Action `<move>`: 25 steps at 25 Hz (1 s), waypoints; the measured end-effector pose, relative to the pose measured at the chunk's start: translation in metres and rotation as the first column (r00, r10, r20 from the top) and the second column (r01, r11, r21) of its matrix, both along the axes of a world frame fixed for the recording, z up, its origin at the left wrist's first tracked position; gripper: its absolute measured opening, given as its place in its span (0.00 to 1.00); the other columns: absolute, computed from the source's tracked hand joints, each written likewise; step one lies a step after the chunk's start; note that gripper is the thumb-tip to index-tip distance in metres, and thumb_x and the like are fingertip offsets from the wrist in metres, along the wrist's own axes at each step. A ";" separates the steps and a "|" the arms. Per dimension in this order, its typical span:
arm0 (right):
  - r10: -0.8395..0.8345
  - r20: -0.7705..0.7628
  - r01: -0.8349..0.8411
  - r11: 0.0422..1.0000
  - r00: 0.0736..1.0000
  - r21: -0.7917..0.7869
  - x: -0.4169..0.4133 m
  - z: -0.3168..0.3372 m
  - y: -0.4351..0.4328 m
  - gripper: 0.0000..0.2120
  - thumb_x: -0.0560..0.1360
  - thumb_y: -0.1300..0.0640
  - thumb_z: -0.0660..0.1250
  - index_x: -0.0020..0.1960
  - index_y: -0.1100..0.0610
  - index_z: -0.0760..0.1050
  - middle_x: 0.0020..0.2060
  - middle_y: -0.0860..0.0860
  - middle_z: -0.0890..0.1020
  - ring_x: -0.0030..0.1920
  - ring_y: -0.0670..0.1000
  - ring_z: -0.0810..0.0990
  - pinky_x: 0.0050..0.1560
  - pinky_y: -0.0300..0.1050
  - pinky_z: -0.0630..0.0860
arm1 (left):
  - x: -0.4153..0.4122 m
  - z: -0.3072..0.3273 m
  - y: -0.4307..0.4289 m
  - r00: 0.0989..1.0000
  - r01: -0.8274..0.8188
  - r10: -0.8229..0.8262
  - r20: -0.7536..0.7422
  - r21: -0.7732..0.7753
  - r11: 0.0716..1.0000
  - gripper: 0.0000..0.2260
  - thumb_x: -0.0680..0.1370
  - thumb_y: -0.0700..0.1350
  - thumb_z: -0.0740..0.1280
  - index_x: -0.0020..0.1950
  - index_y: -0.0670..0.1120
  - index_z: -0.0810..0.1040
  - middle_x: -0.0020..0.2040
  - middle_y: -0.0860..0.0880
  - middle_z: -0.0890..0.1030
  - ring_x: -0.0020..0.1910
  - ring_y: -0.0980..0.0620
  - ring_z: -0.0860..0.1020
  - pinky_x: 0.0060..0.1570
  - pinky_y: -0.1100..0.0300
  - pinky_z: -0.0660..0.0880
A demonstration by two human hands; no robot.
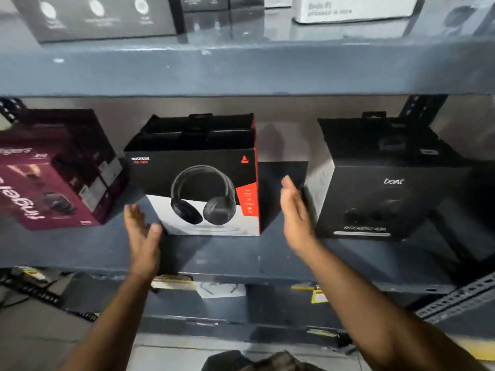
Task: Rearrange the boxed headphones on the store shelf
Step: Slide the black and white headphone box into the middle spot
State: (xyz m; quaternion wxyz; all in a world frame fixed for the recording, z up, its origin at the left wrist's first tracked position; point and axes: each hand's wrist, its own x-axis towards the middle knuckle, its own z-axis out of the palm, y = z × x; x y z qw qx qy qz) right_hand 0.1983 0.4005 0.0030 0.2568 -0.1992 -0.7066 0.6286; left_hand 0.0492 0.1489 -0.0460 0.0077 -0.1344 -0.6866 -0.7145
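Three headphone boxes stand on the grey shelf [241, 253]. In the middle is a black, white and red box [198, 178] picturing black headphones. A maroon box [51, 170] sits tilted at the left, and an all-black box [380, 183] at the right. My left hand [143, 234] is open with its palm facing the middle box's lower left corner, its thumb close to or touching that corner. My right hand [296, 210] is open in the gap between the middle box and the black box, a little apart from the middle box's right side. Neither hand holds anything.
An upper shelf [241, 68] carries dark boxes [101, 17] and a white box [353, 9]. Slotted metal uprights [455, 298] frame the rack at the right. A lower shelf holds yellow-labelled items [174, 282]. Bare shelf surface lies in front of the boxes.
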 end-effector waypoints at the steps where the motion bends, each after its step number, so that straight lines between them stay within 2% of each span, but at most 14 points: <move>1: 0.018 0.049 -0.011 0.991 0.999 -0.136 -0.018 0.004 0.002 0.38 0.77 0.31 0.52 0.79 0.52 0.56 0.78 0.46 0.60 0.78 0.46 0.59 0.79 0.49 0.54 | -0.025 0.001 0.002 0.996 0.078 -0.078 0.053 0.007 0.997 0.45 0.72 0.56 0.60 0.80 0.34 0.46 0.80 0.33 0.54 0.79 0.38 0.56 0.77 0.45 0.53; 3: 0.074 0.101 -0.040 0.952 0.992 -0.303 -0.042 0.001 0.004 0.37 0.79 0.31 0.46 0.80 0.52 0.56 0.80 0.49 0.58 0.79 0.50 0.57 0.80 0.53 0.52 | -0.058 -0.002 0.011 0.961 0.243 -0.243 0.133 0.015 0.970 0.32 0.79 0.49 0.57 0.78 0.32 0.57 0.77 0.29 0.63 0.75 0.35 0.64 0.76 0.37 0.58; 4: 0.085 0.098 -0.046 0.935 0.992 -0.352 -0.047 -0.003 0.000 0.35 0.80 0.33 0.43 0.79 0.52 0.59 0.79 0.51 0.61 0.78 0.52 0.60 0.79 0.54 0.54 | -0.067 -0.006 0.014 0.940 0.288 -0.289 0.179 0.036 0.957 0.26 0.80 0.46 0.55 0.74 0.31 0.64 0.72 0.29 0.70 0.70 0.36 0.71 0.74 0.37 0.64; 5: 0.080 0.068 -0.046 0.915 0.995 -0.400 -0.050 -0.009 -0.005 0.33 0.81 0.35 0.42 0.77 0.51 0.64 0.78 0.52 0.65 0.76 0.52 0.65 0.78 0.54 0.59 | -0.072 -0.011 0.013 0.928 0.306 -0.308 0.210 0.042 0.951 0.23 0.80 0.45 0.55 0.69 0.32 0.69 0.66 0.33 0.79 0.63 0.42 0.77 0.70 0.43 0.71; 6: 0.052 0.029 -0.035 0.905 0.998 -0.424 -0.054 -0.015 -0.014 0.32 0.81 0.35 0.42 0.73 0.50 0.69 0.74 0.53 0.72 0.72 0.51 0.71 0.75 0.53 0.64 | -0.076 -0.012 0.010 0.922 0.324 -0.322 0.216 0.030 0.946 0.20 0.77 0.45 0.57 0.64 0.35 0.73 0.58 0.44 0.86 0.56 0.52 0.81 0.63 0.55 0.77; 7: 0.016 -0.006 -0.017 0.899 1.000 -0.438 -0.056 -0.018 -0.021 0.32 0.79 0.33 0.43 0.68 0.49 0.73 0.68 0.51 0.79 0.67 0.50 0.77 0.71 0.53 0.71 | -0.076 -0.013 0.008 0.918 0.349 -0.344 0.198 0.011 0.937 0.15 0.74 0.45 0.61 0.58 0.41 0.74 0.50 0.55 0.88 0.49 0.62 0.83 0.54 0.66 0.79; 8: -0.020 -0.033 0.003 0.888 0.999 -0.460 -0.059 -0.017 -0.027 0.32 0.75 0.31 0.46 0.65 0.47 0.76 0.62 0.48 0.83 0.62 0.49 0.81 0.66 0.52 0.76 | -0.076 -0.011 0.007 0.907 0.384 -0.377 0.188 -0.001 0.923 0.14 0.70 0.45 0.65 0.56 0.46 0.74 0.45 0.61 0.88 0.45 0.67 0.83 0.47 0.72 0.78; 9: -0.067 -0.048 0.035 0.872 0.997 -0.488 -0.064 -0.017 -0.034 0.33 0.72 0.30 0.47 0.62 0.47 0.78 0.58 0.46 0.86 0.59 0.48 0.83 0.62 0.52 0.79 | -0.076 -0.008 0.005 0.888 0.430 -0.418 0.191 -0.021 0.903 0.17 0.67 0.47 0.69 0.54 0.49 0.74 0.43 0.63 0.88 0.44 0.69 0.83 0.45 0.73 0.78; 11: -0.183 -0.030 0.144 0.854 0.983 -0.499 -0.069 -0.017 -0.042 0.36 0.69 0.28 0.49 0.63 0.48 0.78 0.59 0.50 0.85 0.60 0.52 0.83 0.64 0.56 0.77 | -0.076 0.000 0.003 0.863 0.494 -0.479 0.161 -0.073 0.866 0.18 0.65 0.49 0.73 0.54 0.49 0.77 0.43 0.60 0.88 0.44 0.65 0.84 0.46 0.73 0.78; 13: -0.230 0.017 0.208 0.846 0.973 -0.490 -0.072 -0.018 -0.047 0.39 0.67 0.26 0.50 0.66 0.49 0.77 0.64 0.56 0.81 0.65 0.58 0.79 0.70 0.61 0.70 | -0.077 0.002 0.006 0.870 0.485 -0.466 0.160 -0.116 0.867 0.14 0.69 0.40 0.78 0.51 0.47 0.79 0.45 0.53 0.86 0.41 0.60 0.84 0.43 0.73 0.79; 16: -0.268 0.019 0.243 0.838 0.963 -0.488 -0.075 -0.022 -0.051 0.36 0.66 0.25 0.53 0.60 0.46 0.80 0.62 0.55 0.82 0.66 0.58 0.78 0.72 0.62 0.68 | -0.079 0.001 0.005 0.897 0.434 -0.401 0.187 -0.192 0.880 0.14 0.73 0.30 0.75 0.51 0.45 0.79 0.45 0.51 0.84 0.38 0.65 0.84 0.38 0.75 0.78; 21: -0.387 0.037 0.358 0.809 0.921 -0.466 -0.080 -0.029 -0.053 0.31 0.68 0.26 0.53 0.53 0.46 0.80 0.62 0.54 0.82 0.64 0.55 0.79 0.71 0.55 0.69 | -0.081 0.005 0.006 0.902 0.407 -0.350 0.252 -0.229 0.884 0.21 0.68 0.35 0.81 0.58 0.38 0.80 0.47 0.48 0.84 0.46 0.51 0.83 0.39 0.70 0.79; 23: -0.407 0.065 0.391 0.804 0.911 -0.449 -0.080 -0.028 -0.055 0.32 0.64 0.23 0.55 0.50 0.46 0.81 0.57 0.52 0.84 0.62 0.55 0.81 0.67 0.54 0.72 | -0.081 0.008 0.005 0.887 0.436 -0.368 0.278 -0.242 0.867 0.28 0.62 0.40 0.84 0.59 0.39 0.79 0.48 0.49 0.85 0.46 0.51 0.83 0.39 0.70 0.79; 25: -0.416 0.108 0.419 0.797 0.903 -0.435 -0.078 -0.027 -0.056 0.34 0.67 0.21 0.53 0.50 0.45 0.81 0.53 0.50 0.84 0.61 0.55 0.81 0.67 0.56 0.73 | -0.083 0.011 0.004 0.881 0.447 -0.369 0.295 -0.263 0.855 0.35 0.53 0.50 0.83 0.57 0.42 0.80 0.48 0.50 0.85 0.46 0.52 0.83 0.43 0.65 0.79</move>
